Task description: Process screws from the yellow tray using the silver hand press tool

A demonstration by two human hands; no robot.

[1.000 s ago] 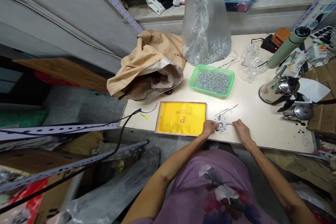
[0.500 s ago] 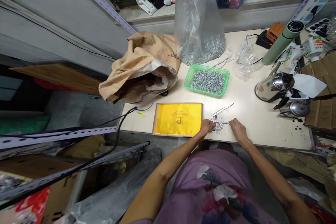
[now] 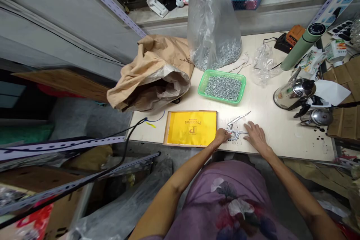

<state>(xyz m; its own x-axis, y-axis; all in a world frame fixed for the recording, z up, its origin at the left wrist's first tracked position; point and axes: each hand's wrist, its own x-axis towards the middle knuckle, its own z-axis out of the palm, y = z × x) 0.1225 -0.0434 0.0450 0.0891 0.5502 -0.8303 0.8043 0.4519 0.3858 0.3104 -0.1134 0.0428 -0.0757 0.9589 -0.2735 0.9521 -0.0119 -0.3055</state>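
Hand pliers (image 3: pixel 235 134) of bare metal, with two long handles spread apart, lie on the table near its front edge. At the left end of the pliers is my left hand (image 3: pixel 222 135), its fingers pinched together beside a small red spot. What they pinch is too small to make out. My right hand (image 3: pixel 256 136) is open with fingers spread, next to the end of the lower handle. Left of my left hand lies a yellow printed sheet or pouch (image 3: pixel 180 129) in a shallow brown tray (image 3: pixel 165 135).
Beyond the pliers stands a green basket (image 3: pixel 200 89) of small metal pins. Behind it is a clear plastic bag (image 3: pixel 215 18) of similar pieces. An open brown paper sack (image 3: pixel 157 60) slumps at left. A glass pot (image 3: pixel 292 92) and green flask (image 3: pixel 302 47) stand at right.
My right hand has let go of the lower handle's end and spread its fingers. My left hand stays at the head of the pliers.
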